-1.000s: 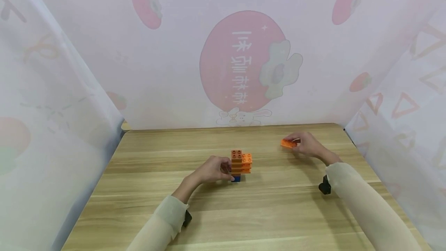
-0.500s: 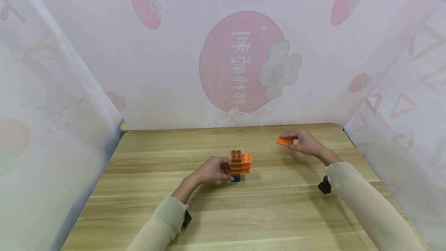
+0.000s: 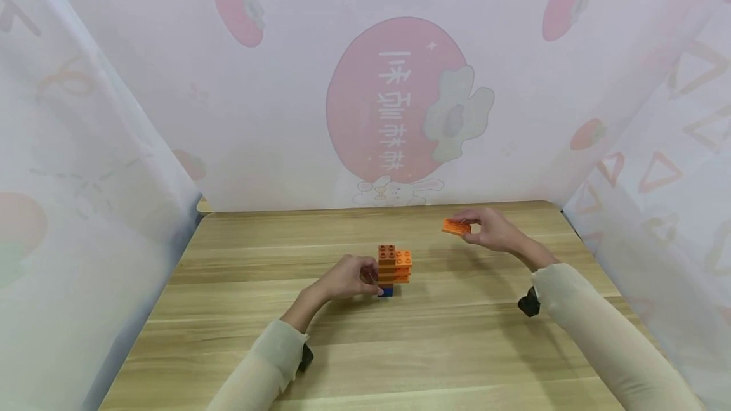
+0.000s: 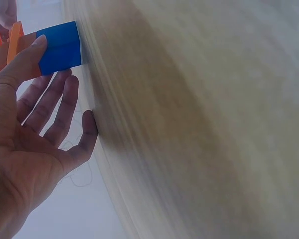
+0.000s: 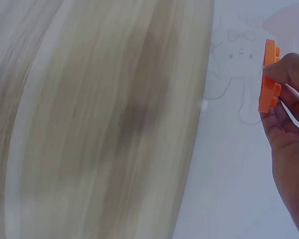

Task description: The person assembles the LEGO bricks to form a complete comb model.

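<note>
A stack of toy building bricks [image 3: 386,261] stands upright on the table, brown and orange above a blue brick [image 4: 60,48] at its foot. Thin orange bricks [image 3: 403,259] jut from its right side, with gaps between them. My left hand [image 3: 346,278] grips the stack from the left, its thumb on the lower part near the blue brick; the fingers behind are partly hidden. To the right and farther back, my right hand [image 3: 492,229] pinches a thin orange brick [image 5: 269,77] between thumb and fingers, above the table. Studs show along one side of that brick.
The wooden table [image 3: 274,233] reaches back to a pale printed curtain [image 3: 274,144], with more curtain at left and right. A dark wrist device [image 3: 530,302] sits under the right sleeve, another [image 3: 306,357] under the left.
My right hand has carried the thin orange brick leftward and slightly away from me, nearer the stack. My left hand and the stack have stayed in place.
</note>
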The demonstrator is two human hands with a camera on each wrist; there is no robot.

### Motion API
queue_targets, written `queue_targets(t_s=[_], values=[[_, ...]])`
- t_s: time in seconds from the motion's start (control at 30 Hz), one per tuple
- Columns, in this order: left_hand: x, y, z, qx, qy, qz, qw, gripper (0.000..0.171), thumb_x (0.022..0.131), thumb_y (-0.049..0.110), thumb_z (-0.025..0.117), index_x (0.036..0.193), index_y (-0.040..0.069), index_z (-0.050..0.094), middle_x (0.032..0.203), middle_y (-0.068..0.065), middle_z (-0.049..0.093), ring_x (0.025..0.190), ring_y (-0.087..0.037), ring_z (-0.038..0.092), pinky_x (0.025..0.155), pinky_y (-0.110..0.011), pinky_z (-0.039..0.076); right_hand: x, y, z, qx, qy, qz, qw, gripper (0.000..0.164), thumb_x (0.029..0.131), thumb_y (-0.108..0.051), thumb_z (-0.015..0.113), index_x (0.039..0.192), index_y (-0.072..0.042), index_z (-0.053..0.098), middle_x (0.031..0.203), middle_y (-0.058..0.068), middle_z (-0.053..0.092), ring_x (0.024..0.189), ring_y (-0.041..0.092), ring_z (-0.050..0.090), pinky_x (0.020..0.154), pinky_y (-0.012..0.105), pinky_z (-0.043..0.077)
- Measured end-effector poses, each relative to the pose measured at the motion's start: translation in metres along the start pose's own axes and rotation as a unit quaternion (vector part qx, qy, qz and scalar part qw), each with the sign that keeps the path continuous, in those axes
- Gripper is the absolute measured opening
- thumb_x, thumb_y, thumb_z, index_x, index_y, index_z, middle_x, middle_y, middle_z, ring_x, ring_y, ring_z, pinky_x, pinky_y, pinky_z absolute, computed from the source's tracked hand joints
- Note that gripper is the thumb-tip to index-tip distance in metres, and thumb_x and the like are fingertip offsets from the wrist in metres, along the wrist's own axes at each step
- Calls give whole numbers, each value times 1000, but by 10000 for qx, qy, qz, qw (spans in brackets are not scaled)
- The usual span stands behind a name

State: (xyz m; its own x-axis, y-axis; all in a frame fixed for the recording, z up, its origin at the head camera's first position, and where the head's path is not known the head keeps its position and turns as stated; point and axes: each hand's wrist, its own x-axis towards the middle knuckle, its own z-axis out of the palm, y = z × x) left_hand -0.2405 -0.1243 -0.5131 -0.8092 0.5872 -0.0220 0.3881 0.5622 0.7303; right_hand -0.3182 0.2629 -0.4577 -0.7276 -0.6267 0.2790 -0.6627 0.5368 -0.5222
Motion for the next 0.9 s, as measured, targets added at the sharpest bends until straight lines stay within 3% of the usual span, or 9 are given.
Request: queue_targets(t_s=[0.47, 0.9], values=[[1, 0, 0, 19, -13, 5, 10000, 25, 88, 20, 89, 104, 14, 70, 97, 4, 74, 87, -8, 69, 81, -27, 58, 15, -41, -1, -157, -36, -474, 9987, 45, 87, 3, 81, 131, -5, 74, 130, 20, 73, 116, 40, 70, 92, 58, 58], [0, 0, -1, 0, 24, 100, 9999, 24, 88, 20, 89, 102, 12, 71, 95, 4, 74, 87, -10, 69, 81, -31, 59, 27, -74, 5, 15, -131, -1109, 9937, 45, 87, 2, 82, 130, -7, 75, 130, 14, 74, 117, 34, 71, 95, 54, 58]])
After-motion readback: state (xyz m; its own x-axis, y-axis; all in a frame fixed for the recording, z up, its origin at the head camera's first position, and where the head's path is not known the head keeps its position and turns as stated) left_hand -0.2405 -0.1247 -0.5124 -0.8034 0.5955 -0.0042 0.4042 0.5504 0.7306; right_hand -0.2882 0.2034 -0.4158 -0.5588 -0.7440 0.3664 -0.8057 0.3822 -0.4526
